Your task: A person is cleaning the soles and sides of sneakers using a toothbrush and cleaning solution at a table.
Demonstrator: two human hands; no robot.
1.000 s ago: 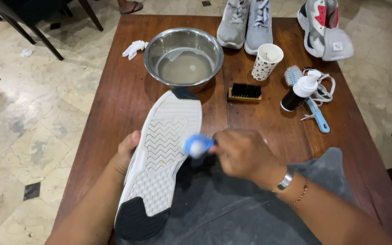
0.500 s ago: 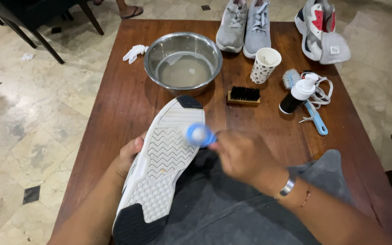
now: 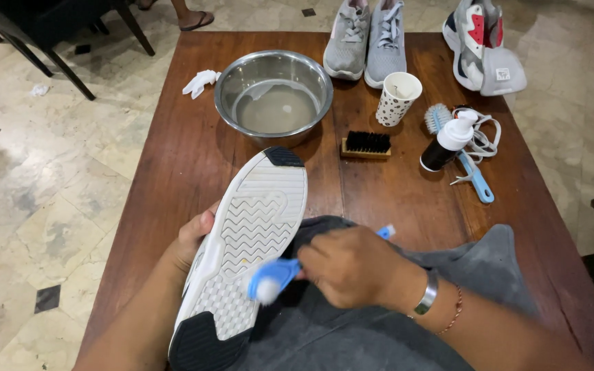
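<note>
Right hand (image 3: 355, 268) fisted round blue brush (image 3: 273, 278); brush head now nearer heel of white shoe sole (image 3: 249, 247), was near midfoot 0.5 s ago (head blurred). Left hand (image 3: 194, 237) cupping shoe's left edge, sole up, over grey towel (image 3: 393, 330) at table (image 3: 173, 158) near edge. Steel bowl (image 3: 273, 96) far, unmoved.

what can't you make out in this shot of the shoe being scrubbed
Head view only:
- Shoe: upper hidden, only the sole faces the camera.
- Blue brush: head motion-blurred; handle hidden in the right hand.
- Left hand: fingers hidden behind the shoe.
- Grey towel: cut off by the bottom edge.
</note>
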